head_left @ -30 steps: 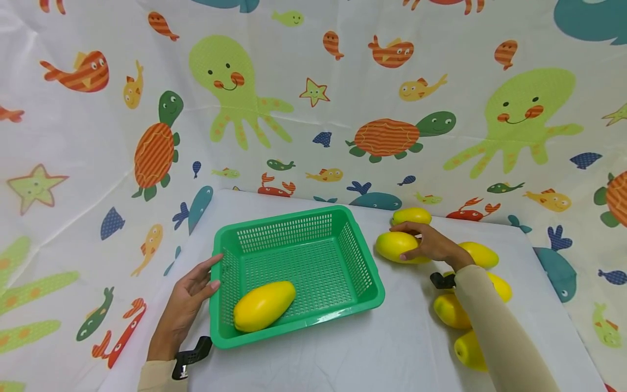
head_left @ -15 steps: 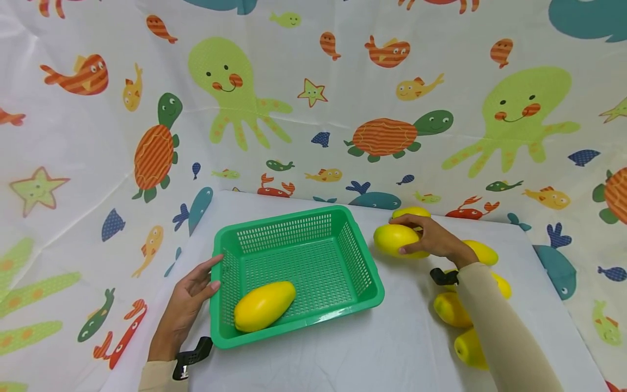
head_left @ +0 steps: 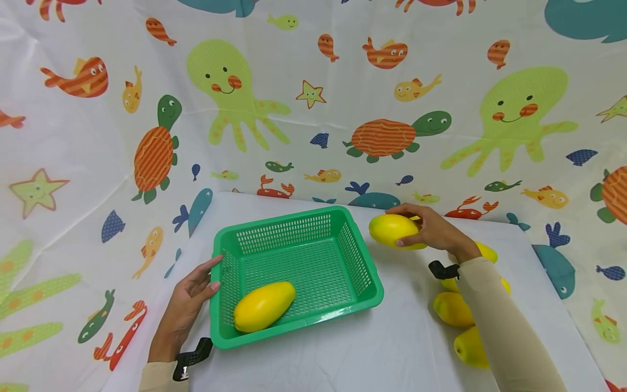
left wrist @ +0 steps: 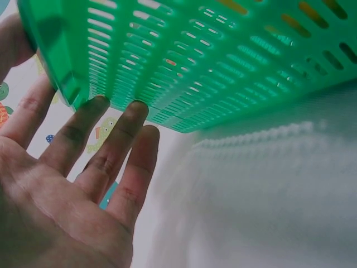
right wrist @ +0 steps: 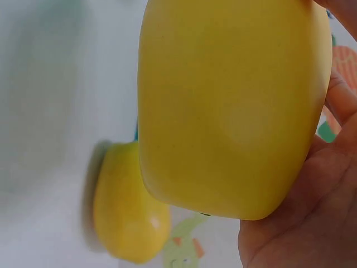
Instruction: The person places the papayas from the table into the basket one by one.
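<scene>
My right hand grips a yellow papaya, thumb on the near side and fingers over the far side. In the right wrist view that papaya fills the upper middle, raised over the white cloth, with the palm along its right. My left hand rests against the left side of a green plastic basket. The left wrist view has its fingers stretched out, tips at the slotted wall. A single papaya lies in the basket's near left corner.
Several more papayas lie on the right of the white-covered table, partly under the right forearm. Another papaya lies behind the held one in the right wrist view. A sea-animal printed sheet hangs behind and on both sides.
My right hand has lifted the papaya off the table and moved it slightly up and left towards the basket, now covering most of the papaya behind. The left hand and basket stay put.
</scene>
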`<state>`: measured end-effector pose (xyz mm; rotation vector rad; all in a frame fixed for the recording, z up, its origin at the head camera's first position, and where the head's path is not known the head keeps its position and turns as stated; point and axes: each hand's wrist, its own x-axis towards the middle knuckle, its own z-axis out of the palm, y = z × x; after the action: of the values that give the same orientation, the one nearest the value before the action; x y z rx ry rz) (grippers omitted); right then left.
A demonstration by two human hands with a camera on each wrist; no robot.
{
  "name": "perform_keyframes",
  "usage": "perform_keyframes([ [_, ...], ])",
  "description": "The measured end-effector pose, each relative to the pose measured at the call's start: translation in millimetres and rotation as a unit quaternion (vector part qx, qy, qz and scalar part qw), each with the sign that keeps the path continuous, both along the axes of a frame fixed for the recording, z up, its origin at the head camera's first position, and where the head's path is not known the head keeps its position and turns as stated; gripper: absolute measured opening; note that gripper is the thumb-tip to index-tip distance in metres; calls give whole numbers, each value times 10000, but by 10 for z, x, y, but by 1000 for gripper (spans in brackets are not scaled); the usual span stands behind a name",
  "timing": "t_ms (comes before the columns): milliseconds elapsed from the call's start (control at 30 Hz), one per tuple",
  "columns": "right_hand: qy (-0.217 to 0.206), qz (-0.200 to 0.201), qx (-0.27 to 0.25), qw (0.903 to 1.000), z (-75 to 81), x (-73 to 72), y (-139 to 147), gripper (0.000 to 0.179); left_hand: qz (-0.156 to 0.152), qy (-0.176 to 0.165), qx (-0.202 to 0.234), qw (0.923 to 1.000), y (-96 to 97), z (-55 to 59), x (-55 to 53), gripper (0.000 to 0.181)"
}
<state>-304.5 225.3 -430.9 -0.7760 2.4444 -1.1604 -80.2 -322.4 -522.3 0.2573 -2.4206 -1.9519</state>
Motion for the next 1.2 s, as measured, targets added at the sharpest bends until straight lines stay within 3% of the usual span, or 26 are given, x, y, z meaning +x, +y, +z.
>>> perform_keyframes([
  [600,356,447,-295,9979,382,182,-344,72,48,70,-16,10000,7,-7,29,60],
  [1200,191,1060,-669,9919,436,344,-801,70,43,49,-44,10000,5,-21,4,60],
])
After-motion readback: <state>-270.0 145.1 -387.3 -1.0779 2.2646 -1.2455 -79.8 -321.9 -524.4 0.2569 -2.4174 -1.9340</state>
